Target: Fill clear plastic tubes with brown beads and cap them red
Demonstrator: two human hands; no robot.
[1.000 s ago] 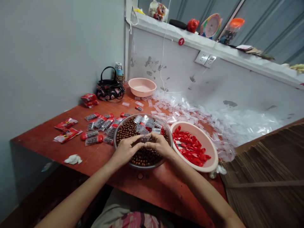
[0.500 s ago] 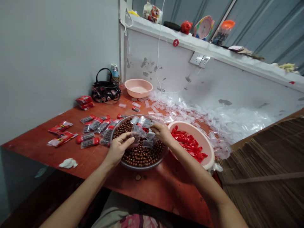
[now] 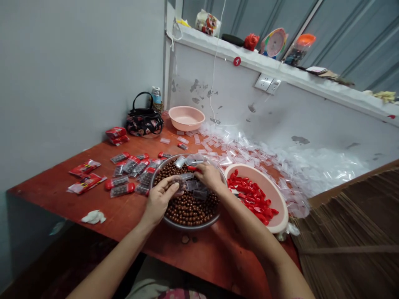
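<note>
My left hand (image 3: 161, 200) is closed on a clear plastic case (image 3: 180, 185) with dark balls inside, held above a grey bowl (image 3: 189, 227). Brown balls (image 3: 187, 211) fill that bowl, and several clear cases (image 3: 199, 193) lie on top of them. Pinched in my right hand (image 3: 208, 176) is a red cap (image 3: 193, 168), just above and to the right of the held case. The cap and the case look apart. To the right stands a pink basin (image 3: 282, 203) holding many red caps (image 3: 254, 197).
Filled cases with red caps (image 3: 123, 189) and red packets (image 3: 87, 183) lie left on the red table (image 3: 56, 195). Behind are a flowered handbag (image 3: 145, 122), an empty pink basin (image 3: 187, 118) and a heap of clear cases (image 3: 314, 166). Stacked cardboard (image 3: 352, 232) stands at right.
My right hand now shows a red cap in its fingers, near the case in my left hand. The whole view has shifted slightly, so things sit further right and lower.
</note>
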